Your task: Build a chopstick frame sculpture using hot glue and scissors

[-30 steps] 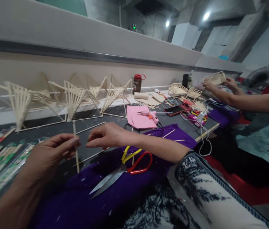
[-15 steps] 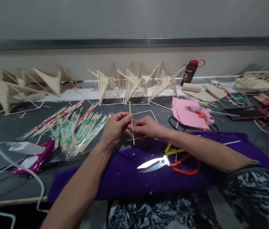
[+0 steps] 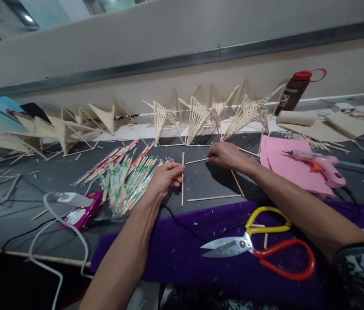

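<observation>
My left hand (image 3: 165,177) pinches a thin wooden stick (image 3: 182,189), which stands lengthwise on the dark table. To its right lies a three-sided stick frame (image 3: 214,198), its free ends pointing at the held stick with a small gap between. The fingers of my right hand (image 3: 229,156) are closed at the frame's far corner and hide that joint. Large scissors (image 3: 243,244) with one yellow and one red handle lie on a purple cloth (image 3: 169,254), in front of the frame.
Bagged chopsticks (image 3: 127,181) lie left, beside a magenta packet (image 3: 83,212) and white cable. Pink sheets (image 3: 274,168) carry a glue gun (image 3: 322,165) on the right. Fan-shaped stick models (image 3: 198,120) and a brown bottle (image 3: 293,92) stand along the wall.
My hands have moved apart. The stick held up between them is now down at the table in my left hand, while my right hand has reached the frame. The camera view has tilted and shifted.
</observation>
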The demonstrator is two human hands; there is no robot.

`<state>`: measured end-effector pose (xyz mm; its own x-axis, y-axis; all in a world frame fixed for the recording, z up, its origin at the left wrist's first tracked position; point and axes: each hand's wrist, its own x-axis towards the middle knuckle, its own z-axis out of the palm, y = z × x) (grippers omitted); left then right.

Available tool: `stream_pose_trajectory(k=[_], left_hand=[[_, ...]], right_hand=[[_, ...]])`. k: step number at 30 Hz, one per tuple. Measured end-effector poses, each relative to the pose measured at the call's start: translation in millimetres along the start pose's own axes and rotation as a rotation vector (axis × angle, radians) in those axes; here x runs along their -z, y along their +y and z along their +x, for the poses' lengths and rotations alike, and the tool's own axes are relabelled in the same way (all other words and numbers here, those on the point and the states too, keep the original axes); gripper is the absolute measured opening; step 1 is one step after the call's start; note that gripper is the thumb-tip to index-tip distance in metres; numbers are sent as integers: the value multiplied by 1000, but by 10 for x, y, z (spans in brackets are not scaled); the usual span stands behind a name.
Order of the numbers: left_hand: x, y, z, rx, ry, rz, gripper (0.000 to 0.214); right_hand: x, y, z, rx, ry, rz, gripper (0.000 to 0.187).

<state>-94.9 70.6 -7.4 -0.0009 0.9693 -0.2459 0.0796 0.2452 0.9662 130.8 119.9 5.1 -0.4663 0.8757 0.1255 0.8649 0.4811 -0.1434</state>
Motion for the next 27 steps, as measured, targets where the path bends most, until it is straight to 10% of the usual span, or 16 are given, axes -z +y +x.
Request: stream_pose_trajectory(k=[27], left_hand=[[-54, -140, 118, 77, 74, 427, 18]], right_hand=[[-302, -47, 164, 65, -6, -57, 29]])
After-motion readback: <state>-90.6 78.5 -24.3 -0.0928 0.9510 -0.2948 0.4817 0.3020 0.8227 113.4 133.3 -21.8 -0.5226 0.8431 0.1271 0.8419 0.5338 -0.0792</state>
